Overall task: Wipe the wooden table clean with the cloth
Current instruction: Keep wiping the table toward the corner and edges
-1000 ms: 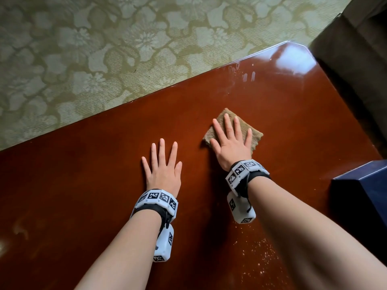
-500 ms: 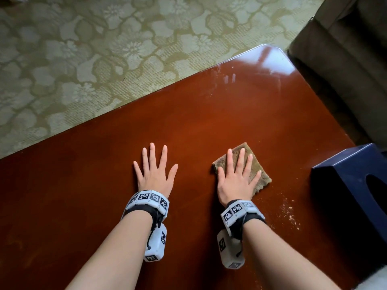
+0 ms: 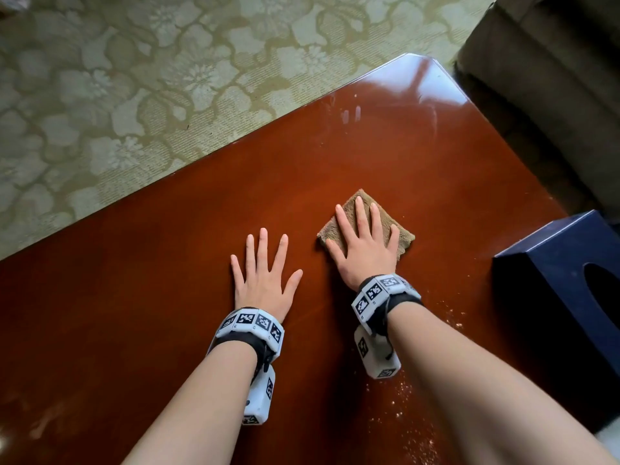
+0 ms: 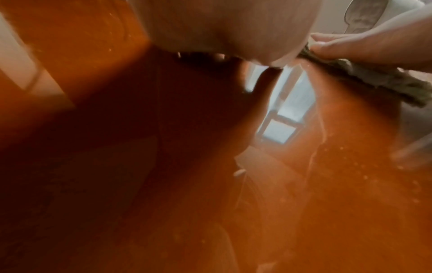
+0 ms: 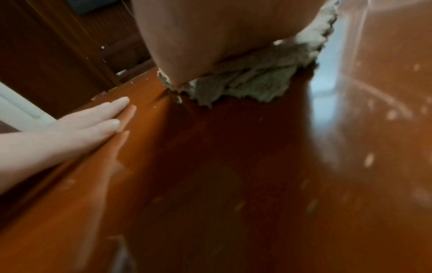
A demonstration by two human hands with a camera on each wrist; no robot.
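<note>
The folded brown cloth (image 3: 401,238) lies on the glossy red-brown wooden table (image 3: 167,297). My right hand (image 3: 364,245) presses flat on it with straight, spread fingers and covers most of it. My left hand (image 3: 263,275) rests flat on the bare wood just left of the cloth, fingers spread. In the right wrist view the cloth (image 5: 245,85) bunches under the palm, and the left hand (image 5: 81,127) lies at the left. In the left wrist view the cloth (image 4: 374,79) sits under the right hand (image 4: 374,42).
Pale crumbs (image 3: 453,318) dot the wood right of my right wrist, with more crumbs (image 3: 414,427) nearer me. A dark blue tissue box (image 3: 570,290) stands at the table's right edge. A sofa (image 3: 553,78) is beyond the far right corner, and patterned carpet (image 3: 134,95) beyond the far edge.
My right hand slid the cloth back toward me, then pushed it forward again, away from the crumbs. The left hand stayed flat on the table.
</note>
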